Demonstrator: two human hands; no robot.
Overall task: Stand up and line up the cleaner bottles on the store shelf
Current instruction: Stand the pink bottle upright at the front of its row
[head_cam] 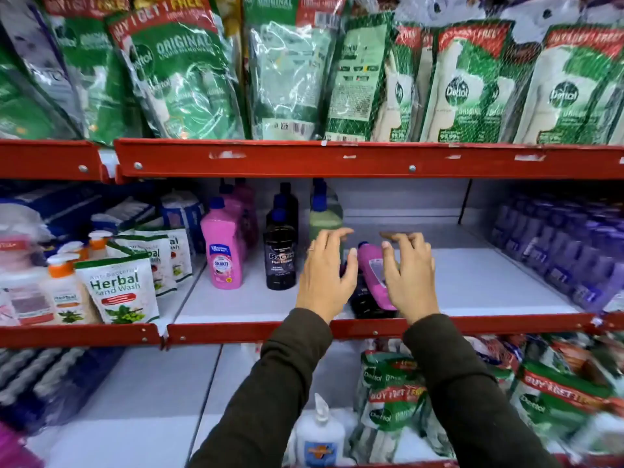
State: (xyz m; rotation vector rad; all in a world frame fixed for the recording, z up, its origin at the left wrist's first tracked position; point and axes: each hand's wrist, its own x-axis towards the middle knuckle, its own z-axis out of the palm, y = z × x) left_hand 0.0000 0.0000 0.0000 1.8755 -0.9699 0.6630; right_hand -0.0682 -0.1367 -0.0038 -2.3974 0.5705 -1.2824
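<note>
Nearest me, my left hand and right hand hover spread open, holding nothing, over a fallen pink plastic bottle lying on a dark bottle at the white shelf front. I judge righting comes next, then aligning beside the upright black bottle.

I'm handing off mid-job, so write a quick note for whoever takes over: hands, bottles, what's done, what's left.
Left hand: open, fingers spread, holding nothing, just left of the fallen bottles.
Right hand: open, over the lying pink plastic bottle; contact is unclear.
Done: upright rows on the white middle shelf, namely pink plastic bottles with blue caps, black plastic bottles with blue caps and green plastic bottles with blue caps.
Left: the pink bottle lies on its side near the front edge, with a dark bottle lying partly beneath it. Stand both up and put each in its matching row.
</note>
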